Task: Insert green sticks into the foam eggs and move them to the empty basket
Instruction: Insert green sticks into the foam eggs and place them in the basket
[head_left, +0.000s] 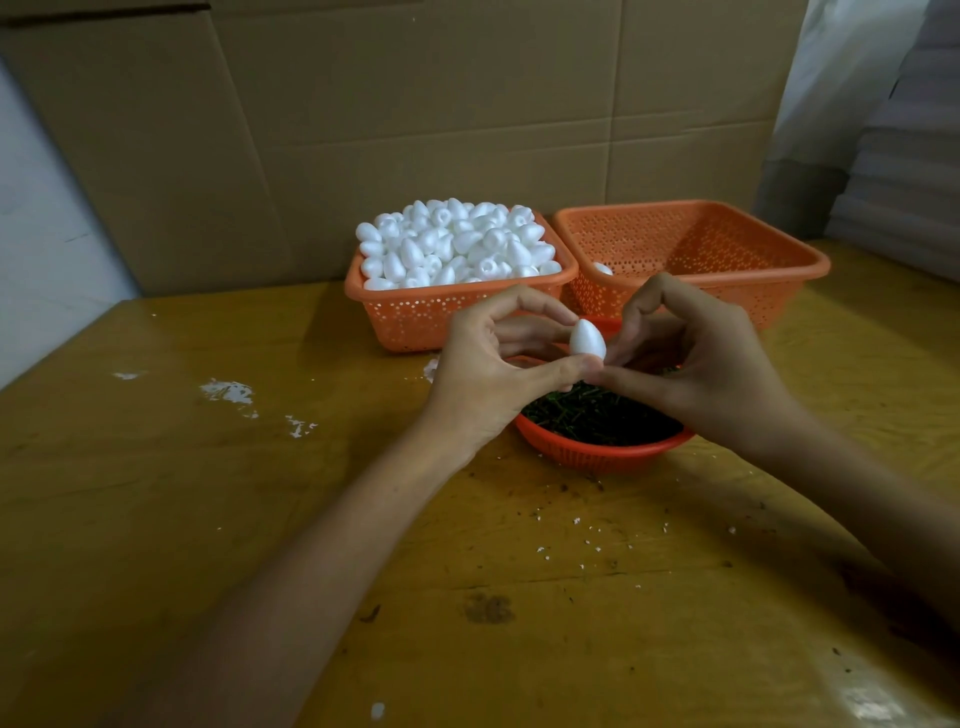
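Above stick bowl (597, 452), foam egg (588, 340) btw both hands (no labels).

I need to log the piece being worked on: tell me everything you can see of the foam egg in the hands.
The foam egg is white, matte and smooth, with its pointed end up. It is upright above the round basket of green sticks, pinched by the left hand; the right hand's fingertips meet it at its base. No stick is visible there.
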